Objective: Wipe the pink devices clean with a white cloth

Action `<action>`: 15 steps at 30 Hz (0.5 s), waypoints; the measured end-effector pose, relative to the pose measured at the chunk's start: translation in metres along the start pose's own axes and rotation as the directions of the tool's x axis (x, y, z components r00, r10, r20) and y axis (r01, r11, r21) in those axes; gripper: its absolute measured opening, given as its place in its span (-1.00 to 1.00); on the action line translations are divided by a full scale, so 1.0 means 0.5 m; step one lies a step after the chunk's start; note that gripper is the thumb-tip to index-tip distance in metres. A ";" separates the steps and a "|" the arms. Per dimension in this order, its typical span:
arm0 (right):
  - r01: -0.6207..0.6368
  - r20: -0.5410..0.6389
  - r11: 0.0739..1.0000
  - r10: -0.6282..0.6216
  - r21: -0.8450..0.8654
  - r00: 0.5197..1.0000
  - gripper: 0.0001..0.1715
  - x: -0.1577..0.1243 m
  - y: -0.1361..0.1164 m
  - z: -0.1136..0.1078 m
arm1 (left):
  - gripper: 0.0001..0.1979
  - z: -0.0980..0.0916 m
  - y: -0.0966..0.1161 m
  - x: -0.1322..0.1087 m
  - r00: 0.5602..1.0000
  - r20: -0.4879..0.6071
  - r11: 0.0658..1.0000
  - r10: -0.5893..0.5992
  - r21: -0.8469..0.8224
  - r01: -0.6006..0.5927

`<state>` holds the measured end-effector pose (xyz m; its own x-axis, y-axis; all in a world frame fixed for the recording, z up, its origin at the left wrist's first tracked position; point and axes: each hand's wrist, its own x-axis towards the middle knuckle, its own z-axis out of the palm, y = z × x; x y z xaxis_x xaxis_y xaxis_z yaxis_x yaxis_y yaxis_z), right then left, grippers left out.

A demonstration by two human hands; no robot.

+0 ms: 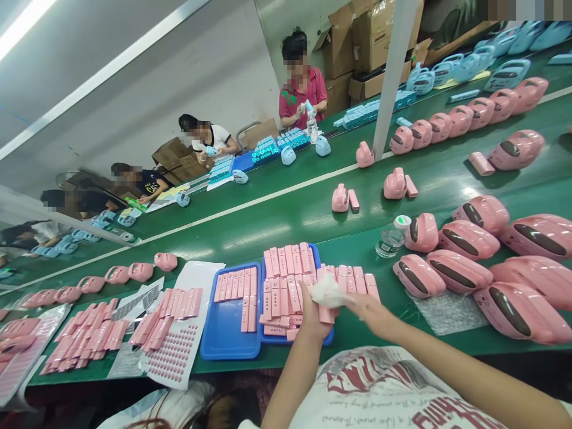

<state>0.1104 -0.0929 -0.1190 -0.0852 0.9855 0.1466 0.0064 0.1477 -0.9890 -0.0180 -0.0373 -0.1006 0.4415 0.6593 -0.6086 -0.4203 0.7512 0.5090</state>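
My left hand (311, 314) is closed around a pink rectangular plastic part (326, 315), held low over the trays. A white cloth (328, 291), pinched in my right hand (367, 310), lies against the upper end of that part; motion blurs the cloth and fingers a little. Beneath my hands, a blue tray (322, 341) is heaped with similar pink parts (286, 292), some with small round markings. To its left stands a second blue tray (230, 347), partly filled with pink parts in neat rows.
Glossy pink rounded housings (462, 271) crowd the right side beside a clear bottle with a white cap (391, 239). Sticker sheets (172, 357) and more pink parts (89, 333) lie leftward. Across the green conveyor (268, 217), several people handle blue parts. A white post (393, 77) rises from the line.
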 end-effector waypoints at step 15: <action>0.125 -0.188 0.924 -0.203 -0.361 0.961 -0.48 -0.003 0.010 0.029 | -0.35 0.014 0.006 0.016 0.997 0.070 0.990 -0.024 0.141 0.014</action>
<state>0.0959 -0.0950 -0.1247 0.1040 0.9328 0.3451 0.3549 0.2893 -0.8890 -0.0100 -0.0296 -0.0996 0.5060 0.6417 -0.5764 -0.2980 0.7571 0.5814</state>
